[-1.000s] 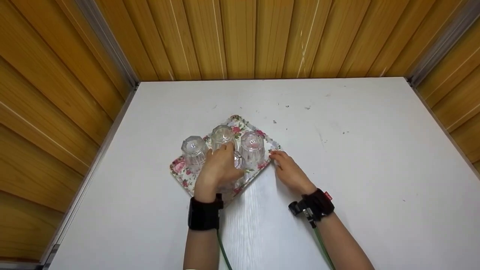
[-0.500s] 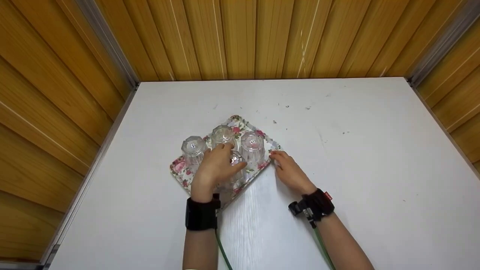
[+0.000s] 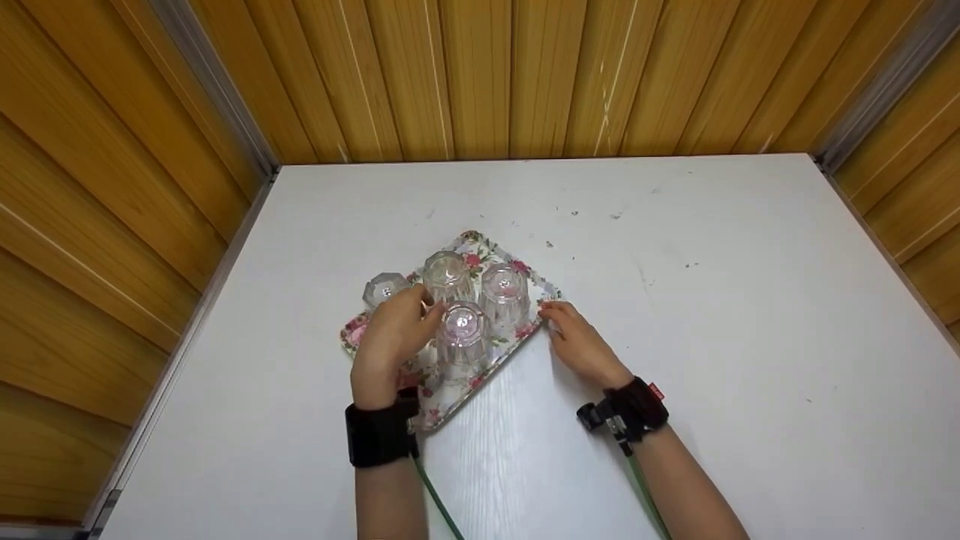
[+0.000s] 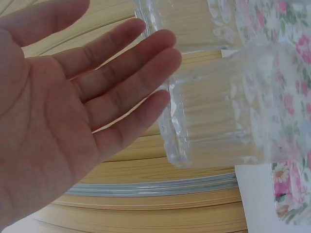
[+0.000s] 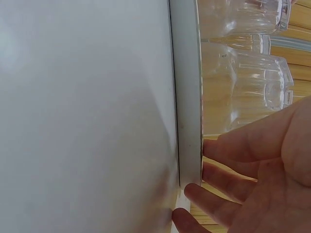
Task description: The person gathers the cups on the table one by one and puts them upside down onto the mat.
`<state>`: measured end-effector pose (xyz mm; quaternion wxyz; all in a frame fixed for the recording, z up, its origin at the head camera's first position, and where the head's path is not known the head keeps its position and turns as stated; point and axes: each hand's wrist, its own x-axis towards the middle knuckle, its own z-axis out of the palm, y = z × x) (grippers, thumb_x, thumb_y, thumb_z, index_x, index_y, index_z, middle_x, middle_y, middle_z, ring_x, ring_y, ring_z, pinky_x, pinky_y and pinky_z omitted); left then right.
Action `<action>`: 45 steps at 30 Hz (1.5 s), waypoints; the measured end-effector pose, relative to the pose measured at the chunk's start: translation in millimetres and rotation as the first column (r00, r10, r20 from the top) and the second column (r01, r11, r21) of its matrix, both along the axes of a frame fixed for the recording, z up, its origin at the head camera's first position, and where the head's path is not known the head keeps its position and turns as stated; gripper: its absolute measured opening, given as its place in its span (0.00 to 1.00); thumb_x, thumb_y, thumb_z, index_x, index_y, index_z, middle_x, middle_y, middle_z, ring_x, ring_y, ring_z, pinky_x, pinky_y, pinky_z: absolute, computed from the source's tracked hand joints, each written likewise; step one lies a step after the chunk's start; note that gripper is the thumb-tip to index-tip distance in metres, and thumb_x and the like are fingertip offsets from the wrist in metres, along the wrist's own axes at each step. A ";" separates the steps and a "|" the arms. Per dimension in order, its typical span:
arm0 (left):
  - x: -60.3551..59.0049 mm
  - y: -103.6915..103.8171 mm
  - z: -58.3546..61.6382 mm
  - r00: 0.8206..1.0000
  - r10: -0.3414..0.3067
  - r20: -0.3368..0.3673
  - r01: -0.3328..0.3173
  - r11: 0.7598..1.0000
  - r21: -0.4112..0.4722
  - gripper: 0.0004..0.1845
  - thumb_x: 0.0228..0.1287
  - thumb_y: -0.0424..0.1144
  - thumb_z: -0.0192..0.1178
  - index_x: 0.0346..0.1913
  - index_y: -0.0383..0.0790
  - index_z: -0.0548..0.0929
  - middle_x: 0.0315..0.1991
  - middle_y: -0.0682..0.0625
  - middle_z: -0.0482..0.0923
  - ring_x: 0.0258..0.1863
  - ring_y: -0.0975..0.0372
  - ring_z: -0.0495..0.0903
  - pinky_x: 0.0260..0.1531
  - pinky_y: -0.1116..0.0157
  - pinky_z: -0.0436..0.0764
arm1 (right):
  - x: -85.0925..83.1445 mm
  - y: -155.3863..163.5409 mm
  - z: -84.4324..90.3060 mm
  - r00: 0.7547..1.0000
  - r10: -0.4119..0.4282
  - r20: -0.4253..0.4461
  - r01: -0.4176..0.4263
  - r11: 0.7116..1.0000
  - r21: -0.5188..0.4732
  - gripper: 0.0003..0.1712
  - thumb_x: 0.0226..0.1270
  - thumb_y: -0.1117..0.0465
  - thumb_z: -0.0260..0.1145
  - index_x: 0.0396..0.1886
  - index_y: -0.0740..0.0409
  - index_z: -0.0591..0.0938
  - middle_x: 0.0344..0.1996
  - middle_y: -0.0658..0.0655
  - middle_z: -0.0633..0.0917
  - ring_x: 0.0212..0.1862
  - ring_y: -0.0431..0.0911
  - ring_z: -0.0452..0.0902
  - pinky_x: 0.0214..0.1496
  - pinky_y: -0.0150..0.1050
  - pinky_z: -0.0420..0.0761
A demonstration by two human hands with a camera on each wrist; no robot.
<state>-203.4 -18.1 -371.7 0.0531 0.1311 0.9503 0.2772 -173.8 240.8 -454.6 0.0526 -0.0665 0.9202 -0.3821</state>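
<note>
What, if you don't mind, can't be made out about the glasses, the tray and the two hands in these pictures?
- Far-left glass: the head view shows only its top; the left hand hides the rest.
- Touch: the left wrist view shows straight fingers near a glass; contact cannot be told.
- Tray: its left edge lies behind that hand.
- Right hand: the right wrist view crops its palm at the frame edge.
</note>
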 end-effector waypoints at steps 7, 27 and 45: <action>0.9 -4.0 1.0 1.000 0.013 0.007 -0.013 1.000 -0.022 0.13 0.62 0.44 0.53 0.38 0.36 0.77 0.27 0.48 0.76 0.22 0.59 0.72 0.22 0.64 0.71 | 0.6 0.3 0.3 1.000 0.005 -0.011 -0.005 1.000 0.006 0.21 0.64 0.71 0.49 0.57 0.69 0.70 0.62 0.63 0.66 0.65 0.58 0.58 0.67 0.50 0.59; 1.5 -22.2 0.0 0.986 0.142 0.091 -0.131 0.985 -0.114 0.20 0.51 0.37 0.56 0.09 0.46 0.60 0.10 0.55 0.57 0.11 0.64 0.58 0.10 0.69 0.57 | -1.2 -0.6 1.9 1.000 -0.003 0.002 0.003 1.000 0.019 0.22 0.64 0.70 0.49 0.58 0.68 0.70 0.62 0.61 0.66 0.65 0.57 0.59 0.67 0.50 0.59; 3.7 -34.6 -5.4 0.922 0.299 0.244 -0.241 0.940 -0.243 0.15 0.56 0.43 0.55 0.39 0.34 0.81 0.35 0.41 0.81 0.30 0.54 0.77 0.34 0.50 0.77 | 0.1 0.8 -1.5 1.000 0.003 -0.013 -0.003 1.000 0.008 0.21 0.62 0.70 0.51 0.57 0.68 0.71 0.62 0.62 0.66 0.65 0.57 0.60 0.66 0.50 0.60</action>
